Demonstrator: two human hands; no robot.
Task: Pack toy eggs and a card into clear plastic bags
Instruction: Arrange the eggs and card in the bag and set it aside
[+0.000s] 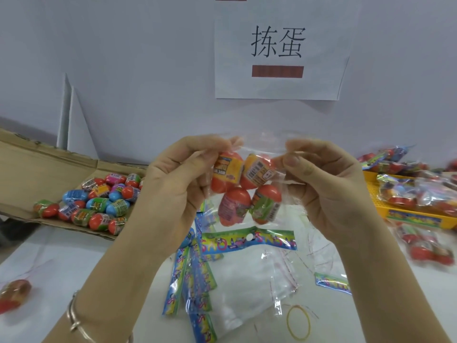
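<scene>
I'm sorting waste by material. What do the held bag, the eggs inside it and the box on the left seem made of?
Bag: probably thin clear plastic film, glossy; the eggs show through and it crinkles. Eggs: likely hard plastic, smooth shiny orange shells with printed wraps. Box: matte brown cardboard, apparently corrugated at its rough edge.

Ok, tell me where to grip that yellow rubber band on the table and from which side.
Probably pinch one strand of the yellow rubber band from straight above: it lies flat as an open loop on the table, so a sideways approach finds no edge.
</scene>
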